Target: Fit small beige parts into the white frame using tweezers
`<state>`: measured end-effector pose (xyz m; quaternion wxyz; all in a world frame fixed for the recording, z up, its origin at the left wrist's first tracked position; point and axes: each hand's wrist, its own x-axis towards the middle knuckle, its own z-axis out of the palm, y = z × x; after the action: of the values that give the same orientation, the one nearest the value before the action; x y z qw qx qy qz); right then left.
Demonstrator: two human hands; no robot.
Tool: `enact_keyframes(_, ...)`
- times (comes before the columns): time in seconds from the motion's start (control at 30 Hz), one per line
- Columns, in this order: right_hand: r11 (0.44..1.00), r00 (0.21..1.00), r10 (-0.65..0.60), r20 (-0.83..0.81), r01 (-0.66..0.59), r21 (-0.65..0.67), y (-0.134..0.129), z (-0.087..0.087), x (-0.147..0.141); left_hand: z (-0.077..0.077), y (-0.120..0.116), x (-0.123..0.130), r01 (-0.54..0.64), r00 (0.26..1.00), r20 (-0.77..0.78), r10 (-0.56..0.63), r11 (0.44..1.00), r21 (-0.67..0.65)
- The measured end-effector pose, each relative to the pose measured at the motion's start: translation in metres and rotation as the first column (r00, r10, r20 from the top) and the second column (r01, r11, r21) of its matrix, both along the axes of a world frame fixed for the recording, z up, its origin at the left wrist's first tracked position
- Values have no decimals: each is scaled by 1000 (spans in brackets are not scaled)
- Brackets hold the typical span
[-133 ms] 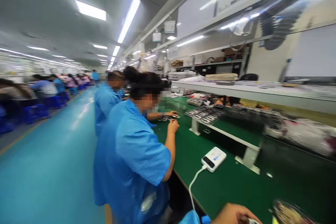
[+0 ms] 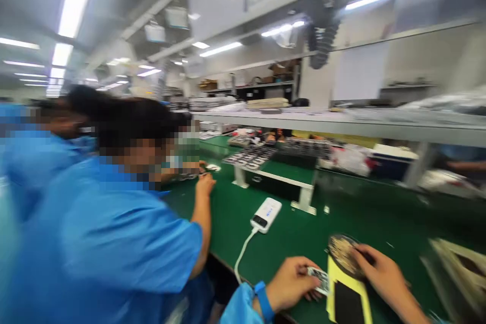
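Note:
My left hand (image 2: 290, 283), with a blue band at its wrist, grips a small white-edged part with a dark patterned face (image 2: 318, 280) between thumb and fingers. My right hand (image 2: 379, 271) reaches over the right side of a round dish (image 2: 343, 252) holding many small tan pieces. Its thumb and forefinger are bent together at the dish; what lies between them, if anything, is too small to tell. Below the dish lies a yellow sheet with a black rectangle (image 2: 347, 301), just right of the held part.
A white power bank (image 2: 267, 214) with a white cable rests on the green bench (image 2: 281, 248). Left of me sits a co-worker in a blue shirt (image 2: 125, 243). A low stand (image 2: 273, 176) carries flat parts. Stacked frames (image 2: 459, 268) lie at the right, beneath a long shelf (image 2: 322, 125).
The view has swung to the right. My right hand, the whole dish and the yellow sheet have come into sight, and more of my left hand and its part shows.

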<state>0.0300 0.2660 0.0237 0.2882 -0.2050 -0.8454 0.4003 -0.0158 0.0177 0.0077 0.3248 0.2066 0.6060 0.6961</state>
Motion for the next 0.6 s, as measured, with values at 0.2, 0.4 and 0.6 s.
enact_keyframes(0.2,995,995,81,-63,-85,-59,9,-2,10,62,30,-12,304,927,-201,-318,947,-101)
enact_keyframes(0.4,990,973,-103,-204,80,-117,24,1,4,95,102,-47,58,510,-859,-42,998,-15)
enact_keyframes(0.6,975,951,-209,-228,185,-126,32,11,10,26,163,-82,-222,534,-810,245,964,145)
